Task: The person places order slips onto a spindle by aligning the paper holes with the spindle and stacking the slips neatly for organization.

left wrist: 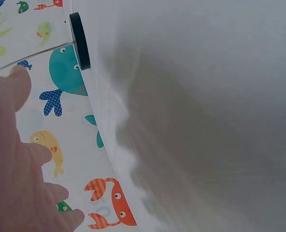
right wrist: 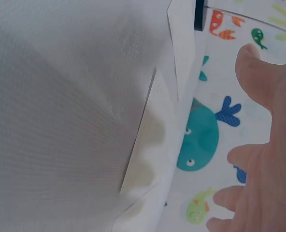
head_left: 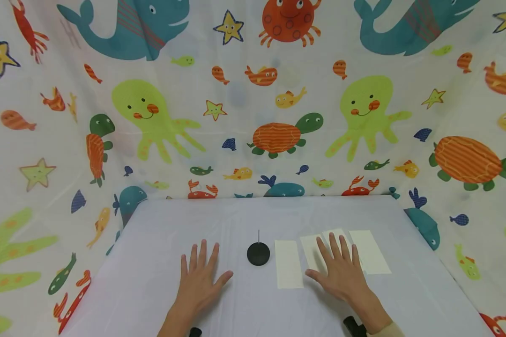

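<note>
My left hand [head_left: 198, 281] is spread above the white tabletop, left of the spike, holding nothing. The receipt spike [head_left: 258, 254] has a flat round black base and a thin upright metal pin; its base edge [left wrist: 80, 41] also shows in the left wrist view. My right hand [head_left: 341, 276], fingers spread, hovers over pale cream paper slips and grips none. One slip [head_left: 289, 267] lies just right of the spike. A middle slip [head_left: 313, 248] is partly hidden under the hand, with another slip [head_left: 335, 231] behind the fingers. The rightmost slip [head_left: 376, 255] lies beyond the hand.
A white cloth covers the table [head_left: 152, 243]. Behind and at both sides hangs a curtain [head_left: 236, 93] printed with sea animals. Dark wrist-camera mounts [head_left: 354, 326] show at the lower edge near both wrists.
</note>
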A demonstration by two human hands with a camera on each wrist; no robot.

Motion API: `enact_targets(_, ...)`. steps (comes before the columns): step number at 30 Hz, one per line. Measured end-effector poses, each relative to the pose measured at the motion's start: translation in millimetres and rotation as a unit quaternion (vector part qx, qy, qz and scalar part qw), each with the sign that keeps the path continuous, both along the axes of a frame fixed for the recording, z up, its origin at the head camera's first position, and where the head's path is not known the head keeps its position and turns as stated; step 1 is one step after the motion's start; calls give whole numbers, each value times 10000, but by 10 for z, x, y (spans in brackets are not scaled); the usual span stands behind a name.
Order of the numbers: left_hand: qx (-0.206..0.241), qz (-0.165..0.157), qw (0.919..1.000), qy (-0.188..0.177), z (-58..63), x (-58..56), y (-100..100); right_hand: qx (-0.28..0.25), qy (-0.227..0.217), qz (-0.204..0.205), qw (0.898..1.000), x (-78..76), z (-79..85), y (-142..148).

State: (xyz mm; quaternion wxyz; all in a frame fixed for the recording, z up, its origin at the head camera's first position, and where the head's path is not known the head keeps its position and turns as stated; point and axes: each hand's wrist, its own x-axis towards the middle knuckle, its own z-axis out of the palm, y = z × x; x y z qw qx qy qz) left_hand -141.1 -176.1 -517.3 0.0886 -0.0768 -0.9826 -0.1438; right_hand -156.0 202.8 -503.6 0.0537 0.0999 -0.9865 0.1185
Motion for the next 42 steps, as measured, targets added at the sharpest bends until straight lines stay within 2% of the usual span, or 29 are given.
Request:
enact_targets(5,136,-154,9998,8,-28,-24,59,-124,-12,177,9998,-6,-21,-11)
enact_targets(12,433,-324,9980,-313,-26,-56,141,-261,-47,427,9987,-41,-56,-54)
enact_targets(21,932,-649,9928,-380,-2,-105,217,-828,-429,769,9927,-121,-71,-137)
enact_targets(28,1168,-766,9896,-345,-57,-148,307,-1099,-736,965,9865,-128,-52,-208)
enact_targets(35,1669,-908,9817,-111,-70,-191,415,-1604,-931,955,9780,-176,-83,-264)
enact_targets(42,1951,-837,9766,-341,-50,-271,524,-1554,-898,1071,9779,-220,-72,-324)
